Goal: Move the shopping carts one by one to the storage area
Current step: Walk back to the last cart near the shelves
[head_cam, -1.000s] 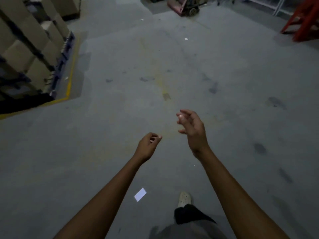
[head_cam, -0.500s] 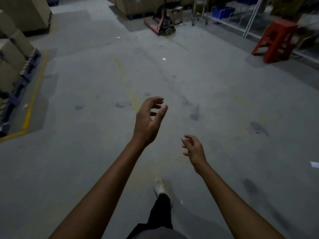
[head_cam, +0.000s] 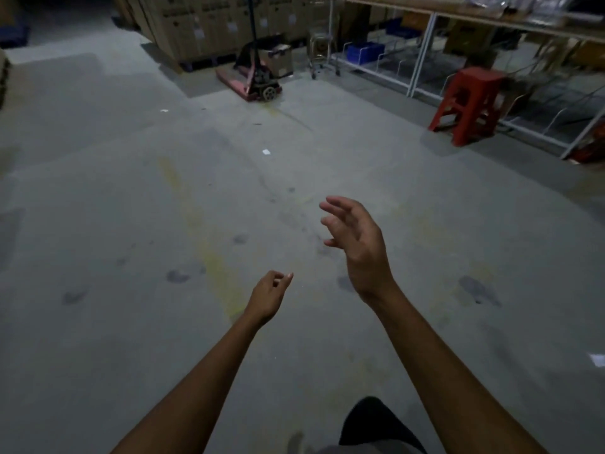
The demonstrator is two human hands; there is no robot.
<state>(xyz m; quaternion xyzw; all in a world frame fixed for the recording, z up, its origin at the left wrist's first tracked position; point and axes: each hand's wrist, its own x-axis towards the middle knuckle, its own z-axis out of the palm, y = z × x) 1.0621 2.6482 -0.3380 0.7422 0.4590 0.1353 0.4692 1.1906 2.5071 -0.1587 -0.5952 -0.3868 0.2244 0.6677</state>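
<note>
Both my arms reach forward over a bare grey concrete floor (head_cam: pixel 131 224). My left hand (head_cam: pixel 268 294) hangs low with its fingers loosely curled and holds nothing. My right hand (head_cam: pixel 355 244) is raised higher, fingers spread and relaxed, also holding nothing. A metal-framed cart (head_cam: pixel 322 44) stands far ahead against the back racks, well beyond both hands; it is dim and partly hidden.
A pink pallet jack (head_cam: pixel 253 81) stands ahead by stacked cardboard boxes (head_cam: pixel 209 24). A red plastic stool (head_cam: pixel 468 104) sits at the right before white shelving (head_cam: pixel 422 50) with blue bins (head_cam: pixel 365 50). Paper scraps (head_cam: pixel 266 152) lie on the floor.
The view has swung right and forward, bringing the pallet jack, stool and shelving closer. My right hand has risen and my left hand has dropped, the arms swinging in step.
</note>
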